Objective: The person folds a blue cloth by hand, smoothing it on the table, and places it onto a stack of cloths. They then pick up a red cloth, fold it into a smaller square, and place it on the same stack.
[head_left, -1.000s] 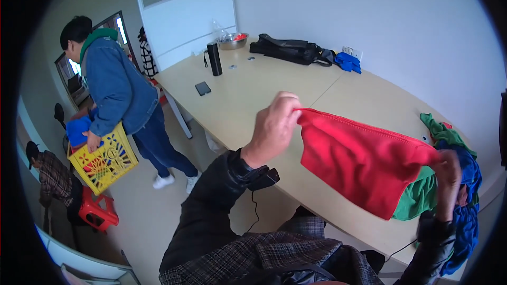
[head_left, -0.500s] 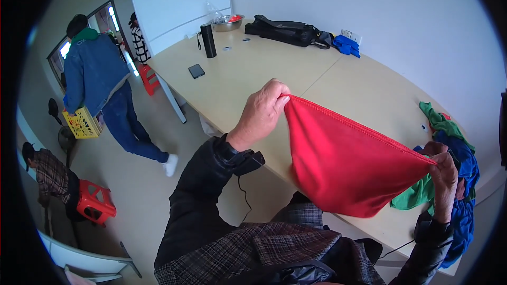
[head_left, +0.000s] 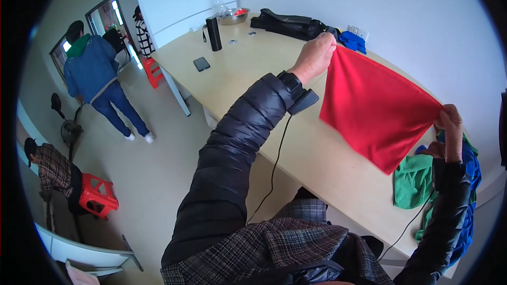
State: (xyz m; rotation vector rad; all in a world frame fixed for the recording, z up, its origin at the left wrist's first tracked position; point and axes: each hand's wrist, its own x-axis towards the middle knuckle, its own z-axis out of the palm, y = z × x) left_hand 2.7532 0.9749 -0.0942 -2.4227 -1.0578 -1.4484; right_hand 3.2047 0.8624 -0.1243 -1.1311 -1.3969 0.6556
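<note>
A red cloth (head_left: 377, 108) with a stitched edge is stretched between my two hands above the table (head_left: 311, 171). My left hand (head_left: 316, 57) is closed on its upper left corner. At the upper right corner, my right hand (head_left: 450, 124) pinches the cloth. The lower edge hangs loose over the tabletop. Beneath and beside my right forearm lies a heap of cloths, with a green cloth (head_left: 413, 179) in front and a blue cloth (head_left: 469, 216) at the table's right edge. Part of the heap is hidden by my arm.
Farther back stand a black cylinder (head_left: 214, 34), a phone (head_left: 201, 64), a metal bowl (head_left: 232, 17) and a black bag (head_left: 288, 24), with a blue bundle (head_left: 353, 42) by the wall. At left, a person (head_left: 97, 74) walks and another sits on a red stool (head_left: 99, 195). A cable (head_left: 274, 171) trails from my left wrist.
Both my hands have moved the red cloth up and away over the table, the left one farther. The walking person has gone farther off, and the yellow crate is no longer visible.
</note>
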